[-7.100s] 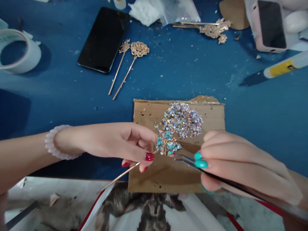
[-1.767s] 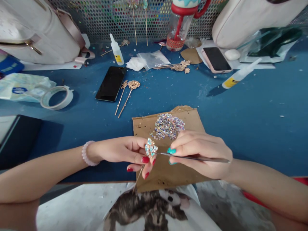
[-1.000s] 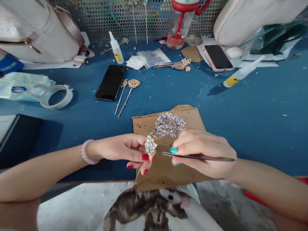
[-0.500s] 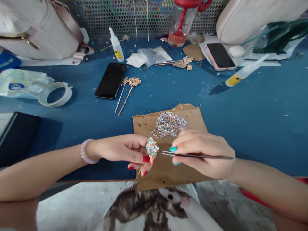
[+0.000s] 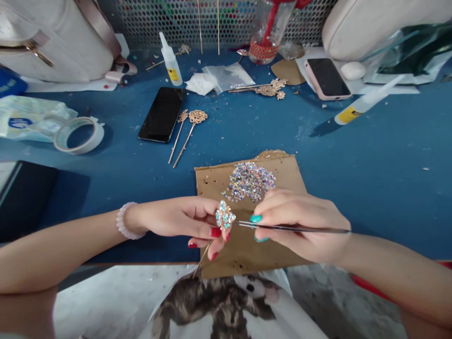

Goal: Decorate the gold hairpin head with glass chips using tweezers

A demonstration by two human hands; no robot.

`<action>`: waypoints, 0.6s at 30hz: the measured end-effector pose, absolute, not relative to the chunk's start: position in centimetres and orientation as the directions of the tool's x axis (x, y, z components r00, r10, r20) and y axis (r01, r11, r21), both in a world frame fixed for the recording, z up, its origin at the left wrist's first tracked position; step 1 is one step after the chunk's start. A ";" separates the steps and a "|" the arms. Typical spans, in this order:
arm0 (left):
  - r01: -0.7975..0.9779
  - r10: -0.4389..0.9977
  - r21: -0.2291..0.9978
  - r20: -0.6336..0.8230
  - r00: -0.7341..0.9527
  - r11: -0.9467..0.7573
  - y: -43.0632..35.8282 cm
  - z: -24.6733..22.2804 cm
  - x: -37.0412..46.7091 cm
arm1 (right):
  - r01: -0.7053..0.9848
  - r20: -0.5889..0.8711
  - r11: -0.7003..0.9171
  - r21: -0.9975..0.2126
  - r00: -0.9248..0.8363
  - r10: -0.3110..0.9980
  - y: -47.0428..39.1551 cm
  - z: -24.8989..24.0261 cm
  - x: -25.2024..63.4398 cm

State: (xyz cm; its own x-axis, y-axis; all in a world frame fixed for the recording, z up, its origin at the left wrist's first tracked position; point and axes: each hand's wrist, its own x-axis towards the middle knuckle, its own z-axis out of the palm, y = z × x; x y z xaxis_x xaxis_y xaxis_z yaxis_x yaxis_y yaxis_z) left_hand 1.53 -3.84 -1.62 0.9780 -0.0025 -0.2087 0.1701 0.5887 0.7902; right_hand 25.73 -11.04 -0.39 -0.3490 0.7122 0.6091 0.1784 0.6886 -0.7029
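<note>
My left hand (image 5: 190,220) is closed on a hairpin (image 5: 225,215), pinching it just below its head. The head is set with pale blue and turquoise stones, and the thin metal stem slants down below my fingers. My right hand (image 5: 303,223) grips a pair of tweezers (image 5: 282,227) like a pen, tips pointing left at the hairpin's right edge. Whether the tips touch it or hold a stone is too small to tell. Under both hands lies a piece of cardboard (image 5: 247,256), bearing a pile of small glittering rhinestones (image 5: 250,181) behind the tweezers.
Behind the cardboard lie two bare metal hairpins (image 5: 187,136) beside a black phone (image 5: 162,114). Glue bottles stand at the back (image 5: 171,61) and lean at the right (image 5: 367,103). Tape (image 5: 79,136) is at left; a pink-edged phone (image 5: 327,79) and a red-trimmed cup (image 5: 266,37) are at the back.
The view has shifted slightly. Both hands keep their grips on the hairpin and tweezers, with the tweezer tips still at the hairpin's right edge.
</note>
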 end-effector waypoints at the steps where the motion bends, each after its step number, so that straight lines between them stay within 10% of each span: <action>1: 0.173 -0.003 0.791 -0.212 0.977 0.587 -3.8 -1.6 1.5 | 0.185 0.608 0.690 -0.700 -0.354 0.711 -11.1 -0.4 25.8; 18: 0.213 0.009 0.819 -0.257 0.966 0.532 -4.0 -1.3 1.7 | 0.172 0.611 0.710 -0.683 -0.397 0.684 -11.0 -0.6 25.8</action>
State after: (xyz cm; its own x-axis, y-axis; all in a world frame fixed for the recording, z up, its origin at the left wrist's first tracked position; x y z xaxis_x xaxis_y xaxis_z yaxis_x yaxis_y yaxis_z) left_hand 1.70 -4.02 -1.28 0.9663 0.0089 -0.2574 0.2134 0.5319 0.8195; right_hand 25.80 -11.00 -0.62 -0.3974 0.6845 0.6112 0.1716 0.7097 -0.6833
